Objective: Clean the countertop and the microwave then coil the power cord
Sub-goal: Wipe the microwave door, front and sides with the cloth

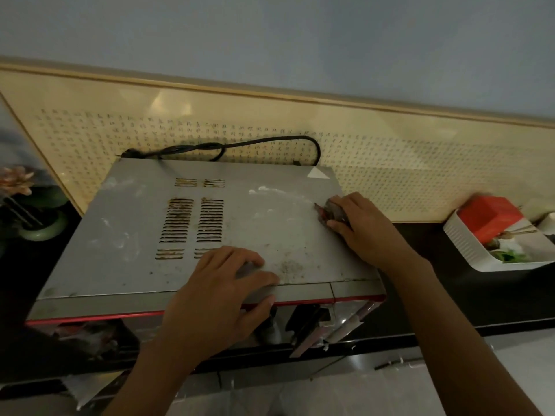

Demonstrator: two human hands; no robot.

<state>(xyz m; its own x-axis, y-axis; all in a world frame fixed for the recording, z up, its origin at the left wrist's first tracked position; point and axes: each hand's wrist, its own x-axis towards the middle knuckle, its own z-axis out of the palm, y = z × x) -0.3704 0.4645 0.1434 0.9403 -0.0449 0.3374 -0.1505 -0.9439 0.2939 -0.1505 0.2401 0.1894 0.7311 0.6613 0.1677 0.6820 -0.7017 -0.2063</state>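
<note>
cloth [332,214] mostly under right hand [365,228] | tray [462,238] cut by frame edge

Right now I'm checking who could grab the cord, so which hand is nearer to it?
Right. The right hand presses a cloth on the microwave top, below the cord; the left hand rests at the front edge, farther away.

Dim, flat indoor light. Soft glare patches sit on the glossy framed panel [270,121] at the far wall. Wide-angle bending curves the edges; the white tray [468,247] at right looks blurred.
</note>
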